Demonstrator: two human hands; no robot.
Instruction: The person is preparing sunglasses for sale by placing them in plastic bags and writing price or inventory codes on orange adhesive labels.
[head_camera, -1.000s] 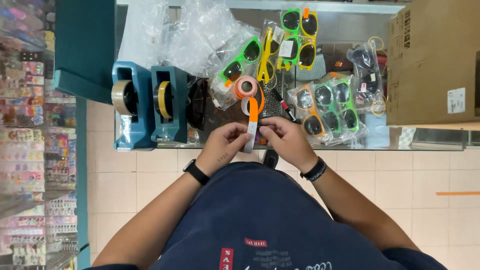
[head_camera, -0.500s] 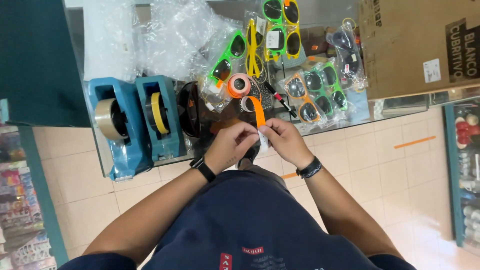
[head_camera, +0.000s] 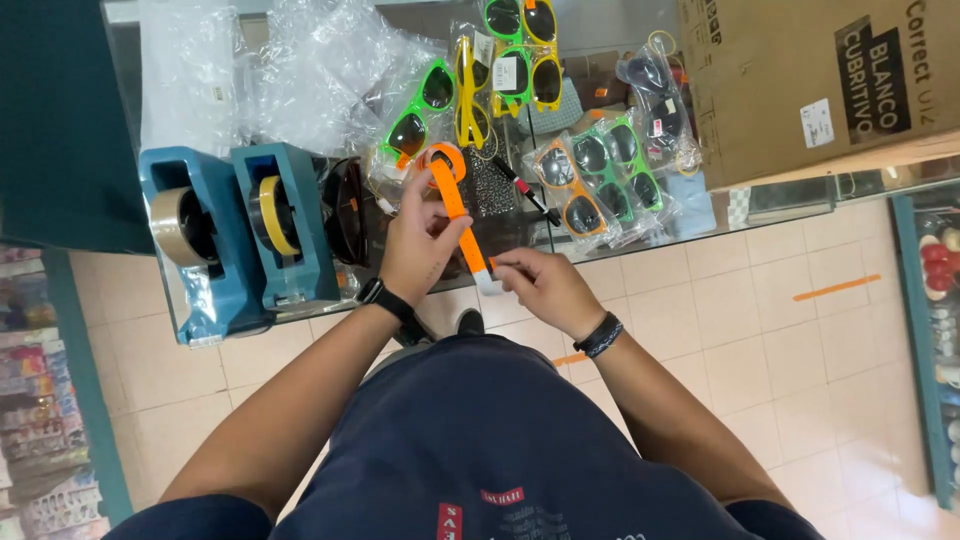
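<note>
Since the earlier frame a longer orange strip (head_camera: 462, 225) has been drawn from the roll (head_camera: 441, 160); the roll is held by the left hand (head_camera: 420, 245); the strip's end is pinched by the right hand (head_camera: 540, 285), over the counter edge (head_camera: 640, 235).

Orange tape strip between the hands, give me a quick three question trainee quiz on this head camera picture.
1. True or false: the left hand holds the orange tape roll while the right hand pulls the strip's free end.
2. Which lies nearest the roll? A. cardboard box B. green sunglasses C. blue tape dispensers
3. Fill in: each wrist wears a black ____.

Key
1. True: the roll sits at the left fingertips, and the right grip pinches the strip's white-tipped end.
2. B: the bagged green sunglasses touch the roll's left side.
3. Band: a watch-like one on the left, a bracelet on the right.
</note>
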